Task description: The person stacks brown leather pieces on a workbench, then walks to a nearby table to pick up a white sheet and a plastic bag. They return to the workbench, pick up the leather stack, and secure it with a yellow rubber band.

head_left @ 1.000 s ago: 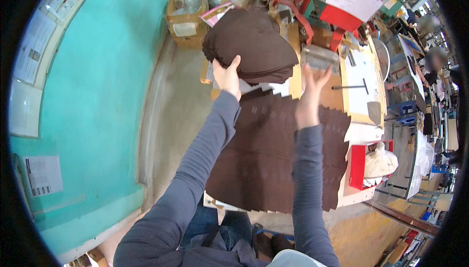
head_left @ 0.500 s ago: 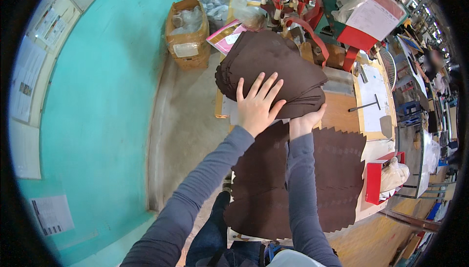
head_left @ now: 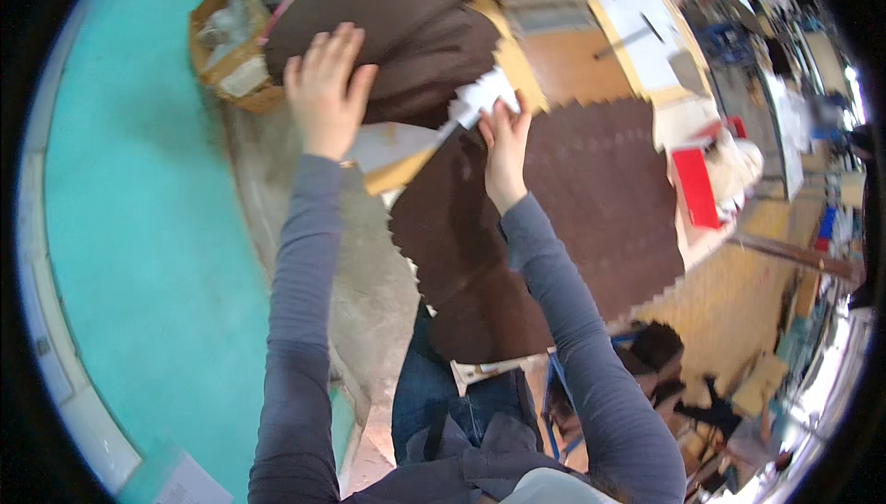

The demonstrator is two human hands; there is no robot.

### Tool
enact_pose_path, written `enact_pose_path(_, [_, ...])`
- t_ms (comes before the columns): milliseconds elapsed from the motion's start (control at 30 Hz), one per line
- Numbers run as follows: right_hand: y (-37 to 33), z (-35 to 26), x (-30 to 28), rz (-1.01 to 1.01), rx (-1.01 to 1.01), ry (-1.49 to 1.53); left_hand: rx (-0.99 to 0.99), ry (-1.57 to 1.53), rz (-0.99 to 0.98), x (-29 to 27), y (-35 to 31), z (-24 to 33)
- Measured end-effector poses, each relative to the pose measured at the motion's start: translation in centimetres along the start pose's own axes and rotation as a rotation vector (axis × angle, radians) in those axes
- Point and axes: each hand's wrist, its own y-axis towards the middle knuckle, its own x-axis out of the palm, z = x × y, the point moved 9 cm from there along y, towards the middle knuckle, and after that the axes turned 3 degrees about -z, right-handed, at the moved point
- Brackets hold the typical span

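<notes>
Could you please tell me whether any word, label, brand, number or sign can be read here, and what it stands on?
None can be read in the current view.
Carton label: too blurred to read.
White sheet on the board at upper right: nothing legible.
Brown pieces: faint pale marks, too small and blurred to tell.
Pale sheet at lower left: cut off by the edge, unreadable.
</notes>
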Motion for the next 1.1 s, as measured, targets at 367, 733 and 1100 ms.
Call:
enact_pose_path(367, [-11.7, -11.6, -37.4, 0.269, -0.081, -1.003, -0.869, -0.616, -0.268, 4.0, -32.1, 7.5])
enact_pose_path(733, [8.4, -14.0, -35.2, 0.03, -0.142, -1.472, -0.529, 0.187, -0.579, 11.6, -26.3, 15.3])
enact_pose_path(1100, [5.8, -17.7, -31.4, -0.446, 0.251, -0.864, 0.042, -0.037, -0.655, 13.7, -22.2, 26.2])
